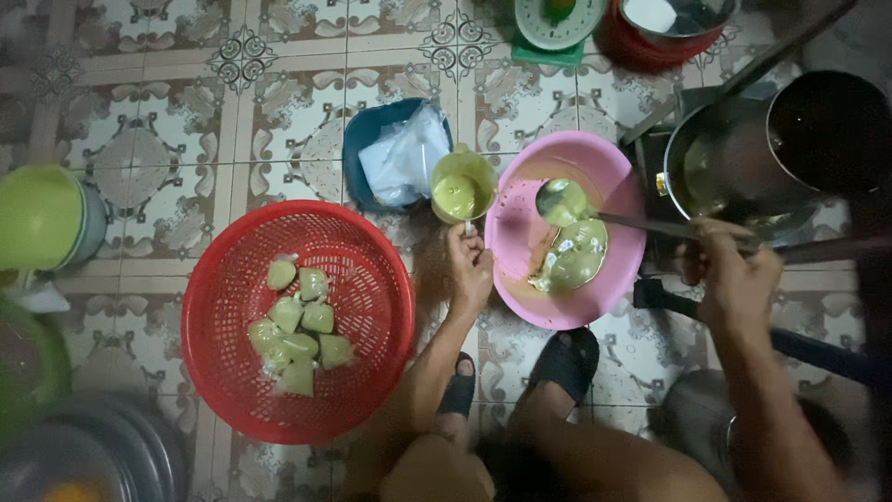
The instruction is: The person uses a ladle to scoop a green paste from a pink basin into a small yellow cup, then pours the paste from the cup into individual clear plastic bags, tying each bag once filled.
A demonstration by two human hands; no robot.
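At the bottom centre of the frame the person's knees and two feet in dark sandals [567,358] are partly cut off by the lower edge, and the dim light blurs what lies in the bottom corners: a grey metal basin [102,455] at lower left and a round grey thing at lower right that cannot be made out. Just above, the left hand [469,270] is curled tight around the base of a small funnel-shaped cup [462,186] holding pale green batter, its lower part hidden by the fingers. The right hand [734,270], right of centre, is closed around the long handle of one ladle [562,200], whose bowl carries the same green batter and hangs over the pink basin [609,167]; a puddle of batter lies in that basin's bottom. Left of centre sits one red plastic basket [223,307] with about eight small filled green packets [297,330], heaped so the count is unsure. Beyond the cup, a blue tub [362,139] holds clear plastic bags. At the right edge stand two dark metal pots [818,130], overlapping. Along the top edge, a green kitchen scale [557,28] and a red bowl [623,42] are cut off, as is a green container [42,218] at the left.
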